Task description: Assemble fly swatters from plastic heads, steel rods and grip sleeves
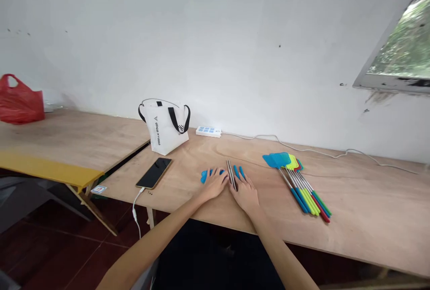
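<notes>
My left hand [213, 186] lies palm down on the table, fingers apart, over a blue plastic piece [204, 176] that looks like a fly swatter head and is partly hidden under it. Between my hands, slim metal rods [230, 172] lie side by side, pointing away from me. My right hand [246, 194] rests flat, fingers spread, over the near part of the rods and against blue handles [239, 172] whose ends show past the fingertips. To the right lies a fanned row of telescopic fly swatters [300, 187] in blue, yellow-green, red and green.
A black phone [154, 173] on a white cable lies at the left, with a white tote bag [166, 126] behind it. A power strip [208, 131] sits by the wall, its cord running right. Another table [77, 135] at left bears a red plastic bag [20, 102].
</notes>
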`<state>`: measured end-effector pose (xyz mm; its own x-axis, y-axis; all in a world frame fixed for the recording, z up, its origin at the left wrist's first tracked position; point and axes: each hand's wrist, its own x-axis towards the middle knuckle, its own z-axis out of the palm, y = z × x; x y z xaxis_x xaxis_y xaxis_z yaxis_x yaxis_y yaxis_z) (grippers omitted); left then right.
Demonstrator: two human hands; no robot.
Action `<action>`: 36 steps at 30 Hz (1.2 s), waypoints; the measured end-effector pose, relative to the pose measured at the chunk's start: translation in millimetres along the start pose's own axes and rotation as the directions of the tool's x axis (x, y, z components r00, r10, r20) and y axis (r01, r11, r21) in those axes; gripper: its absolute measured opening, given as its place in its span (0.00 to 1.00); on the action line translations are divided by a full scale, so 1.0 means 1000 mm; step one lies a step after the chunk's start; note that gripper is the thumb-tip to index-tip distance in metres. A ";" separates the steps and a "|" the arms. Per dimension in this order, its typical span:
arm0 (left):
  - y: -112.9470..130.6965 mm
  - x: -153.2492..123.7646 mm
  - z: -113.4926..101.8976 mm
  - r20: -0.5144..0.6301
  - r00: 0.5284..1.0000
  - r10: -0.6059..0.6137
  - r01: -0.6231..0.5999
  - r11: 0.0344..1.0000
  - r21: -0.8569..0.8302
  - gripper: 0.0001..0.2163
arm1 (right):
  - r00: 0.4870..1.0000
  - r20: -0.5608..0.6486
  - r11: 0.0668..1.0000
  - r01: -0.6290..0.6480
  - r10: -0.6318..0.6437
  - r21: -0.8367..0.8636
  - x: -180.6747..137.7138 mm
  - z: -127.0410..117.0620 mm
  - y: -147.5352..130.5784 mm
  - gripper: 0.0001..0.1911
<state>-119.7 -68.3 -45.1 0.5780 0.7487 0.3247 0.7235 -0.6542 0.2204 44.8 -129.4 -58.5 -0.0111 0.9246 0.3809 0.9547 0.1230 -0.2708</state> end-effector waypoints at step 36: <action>-0.002 -0.044 -0.038 0.003 0.994 0.110 -0.107 0.965 -0.240 0.08 | 0.990 -0.069 0.943 -0.097 0.125 0.319 -0.040 -0.035 0.068 0.19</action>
<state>-160.5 -104.2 -25.0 0.6554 0.6721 0.3445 0.5461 -0.7368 0.3986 120.5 -170.6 -61.1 0.1291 0.9056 0.4041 0.8064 0.1412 -0.5742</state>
